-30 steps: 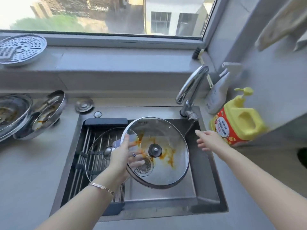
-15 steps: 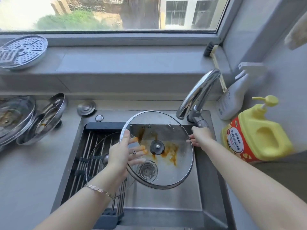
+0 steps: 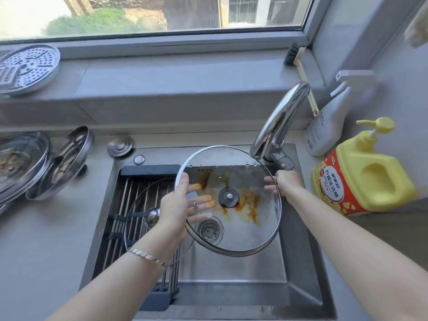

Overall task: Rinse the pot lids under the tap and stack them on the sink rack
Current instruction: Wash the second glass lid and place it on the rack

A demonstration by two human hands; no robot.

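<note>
A large glass pot lid (image 3: 245,230) with orange sauce smears and a black knob hangs tilted over the sink basin (image 3: 231,269), just below the tap spout (image 3: 278,121). My left hand (image 3: 178,205) grips its left rim, thumb on top and fingers showing through the glass. My right hand (image 3: 287,184) is at the lid's right rim beside the tap base, fingers stretched out under the glass. No water is visible from the tap. A second glass lid (image 3: 139,218) with a metal knob lies on the sink rack (image 3: 122,195) at the left.
Two dirty lids (image 3: 23,163) (image 3: 67,163) lean on the left counter. A perforated steamer plate (image 3: 27,68) sits on the windowsill. A yellow soap bottle (image 3: 361,172), a spray bottle (image 3: 328,126) and a brush (image 3: 298,63) stand to the right. The drain (image 3: 210,229) is under the lid.
My right hand has come in from near the soap bottle to the lid's right rim by the tap. My left hand has brought the lid closer under the spout.
</note>
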